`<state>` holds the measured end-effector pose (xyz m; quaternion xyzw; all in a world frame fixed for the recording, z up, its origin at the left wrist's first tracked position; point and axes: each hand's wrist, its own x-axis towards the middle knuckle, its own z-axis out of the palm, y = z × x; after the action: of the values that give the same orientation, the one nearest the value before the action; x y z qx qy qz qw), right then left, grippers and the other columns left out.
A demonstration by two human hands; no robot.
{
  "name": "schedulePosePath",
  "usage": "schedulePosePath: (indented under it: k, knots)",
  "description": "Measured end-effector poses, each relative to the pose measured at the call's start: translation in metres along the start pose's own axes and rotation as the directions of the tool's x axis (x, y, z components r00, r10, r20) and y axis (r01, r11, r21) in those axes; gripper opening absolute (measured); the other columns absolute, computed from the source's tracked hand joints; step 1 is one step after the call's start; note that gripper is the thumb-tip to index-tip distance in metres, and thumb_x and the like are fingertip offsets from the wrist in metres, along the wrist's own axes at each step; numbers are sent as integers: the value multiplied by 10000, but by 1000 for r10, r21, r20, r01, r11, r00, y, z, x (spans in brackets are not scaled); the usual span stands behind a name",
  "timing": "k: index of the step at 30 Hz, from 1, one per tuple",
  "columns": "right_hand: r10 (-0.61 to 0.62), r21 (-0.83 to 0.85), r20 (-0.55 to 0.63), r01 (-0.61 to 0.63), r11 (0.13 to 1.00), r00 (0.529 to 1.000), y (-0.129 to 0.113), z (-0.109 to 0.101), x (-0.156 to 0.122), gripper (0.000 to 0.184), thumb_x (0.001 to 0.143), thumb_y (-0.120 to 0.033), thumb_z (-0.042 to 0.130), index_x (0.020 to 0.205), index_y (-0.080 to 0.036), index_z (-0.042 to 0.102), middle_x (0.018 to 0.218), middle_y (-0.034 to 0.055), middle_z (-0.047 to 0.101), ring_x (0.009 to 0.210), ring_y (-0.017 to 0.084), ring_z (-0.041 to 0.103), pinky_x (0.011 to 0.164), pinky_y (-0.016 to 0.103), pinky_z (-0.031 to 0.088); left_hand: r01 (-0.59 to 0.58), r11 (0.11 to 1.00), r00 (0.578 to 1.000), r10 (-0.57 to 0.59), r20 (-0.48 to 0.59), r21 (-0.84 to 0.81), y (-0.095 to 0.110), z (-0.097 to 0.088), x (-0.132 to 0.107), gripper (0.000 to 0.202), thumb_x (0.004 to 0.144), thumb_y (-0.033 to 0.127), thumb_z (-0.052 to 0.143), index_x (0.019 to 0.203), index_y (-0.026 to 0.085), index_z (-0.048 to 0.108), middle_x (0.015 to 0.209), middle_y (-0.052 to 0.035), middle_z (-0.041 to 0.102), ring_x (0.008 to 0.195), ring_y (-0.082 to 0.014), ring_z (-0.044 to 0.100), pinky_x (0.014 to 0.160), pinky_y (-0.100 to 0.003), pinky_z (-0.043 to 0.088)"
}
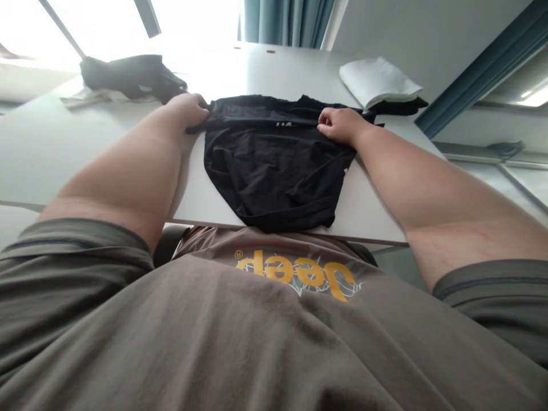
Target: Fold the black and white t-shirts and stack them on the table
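- Seeing a black shirt [274,177] spread out on a white table [257,74], yeah? Creased all over, and reaching down to the table's near edge?

- Yep. Also showing a bit of white print [283,124] towards the shirt's far end, too small to read.

- Properly gripping it, or just touching?

- Can't tell for sure tbh. Got the left hand [190,109] curled at the shirt's far left corner, fingertips mostly hidden. Got the right hand [340,124] on the shirt's far right part, fingers bent in near the thumb. Can't confirm any cloth pinched in either one.

- Spotting anything else around it?

- Sure: dark clothes [124,74] bunched up left of the shirt and a bit beyond, on top of a pale cloth [100,98]. Folded white cloth [379,83] beyond the shirt on the right, lying over a black cloth [398,107]. Blue-green curtain [286,23] way past the shirt. Then, on the shirt's near side, a worn grey-brown top [214,325] with upside-down yellow lettering [285,271], reading "Jeep".
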<state>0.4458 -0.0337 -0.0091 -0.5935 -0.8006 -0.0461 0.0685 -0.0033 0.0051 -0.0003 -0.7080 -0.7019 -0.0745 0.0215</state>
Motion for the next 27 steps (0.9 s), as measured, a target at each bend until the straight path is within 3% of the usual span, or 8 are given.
schedulePosePath:
  k: [7,19,27]
  knots:
    - [-10,-1,-4,10,1000,1000,1,0,0,333,1003,-325,569,1256,-158,708,1205,140,744,1048,283,669,934,377,469,-3,1000,1000,3,11,-12,-1,1,3,587,890,434,679,1439,227,706,1343,-63,700,1170,-336,613,1035,-497,515]
    - [-14,4,-20,14,1000,1000,-1,0,-1,309,1002,-319,584,1225,-158,723,1174,136,751,1021,274,664,913,370,469,17,999,1000,-16,18,-34,-1,0,2,591,918,496,698,1440,218,693,1383,-48,688,1168,-305,594,1066,-461,499]
    - [-27,-3,-25,27,1000,999,2,3,0,315,1006,-307,577,1229,-131,713,1182,142,746,1037,274,673,926,372,472,-4,1000,1000,4,6,24,1,0,0,543,962,410,670,1443,160,696,1387,-112,687,1183,-341,623,1056,-480,526]
